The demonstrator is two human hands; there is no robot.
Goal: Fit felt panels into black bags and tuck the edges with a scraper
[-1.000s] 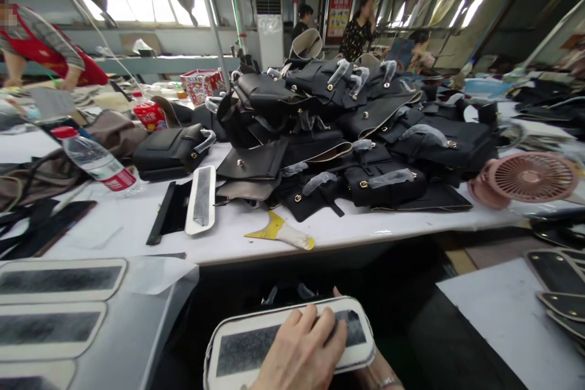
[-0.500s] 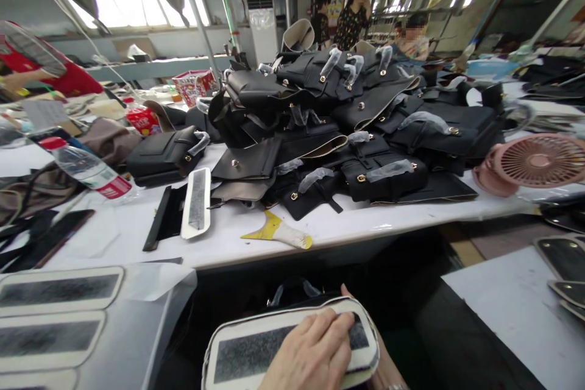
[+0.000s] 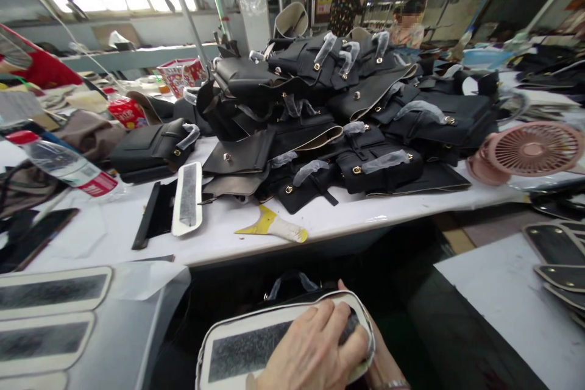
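A black bag (image 3: 315, 296) is held at the bottom middle with its base facing me; its handle is wrapped in clear film. On the base lies a pale oblong panel (image 3: 217, 332) with a dark grey strip (image 3: 247, 347). My left hand (image 3: 315, 347) bends over the panel's right part, fingers curled and pressing near its edge. My right hand (image 3: 379, 356) grips the bag's right side from behind, mostly hidden by the bag. Similar pale panels with dark strips (image 3: 50, 292) lie on the grey surface at left.
Black bags (image 3: 379, 170) are heaped across the white table (image 3: 219, 250). On it are another strip panel (image 3: 187, 198), a yellow-and-white template (image 3: 274, 223), a bottle (image 3: 68, 164) and a pink fan (image 3: 532, 149). Dark pieces with metal studs (image 3: 555, 250) lie at right. People (image 3: 347, 6) are in the background.
My left fingers have bent more and shifted to the panel's right end, with the thumb at its edge. The bag stays in my right hand. The view has turned slightly.
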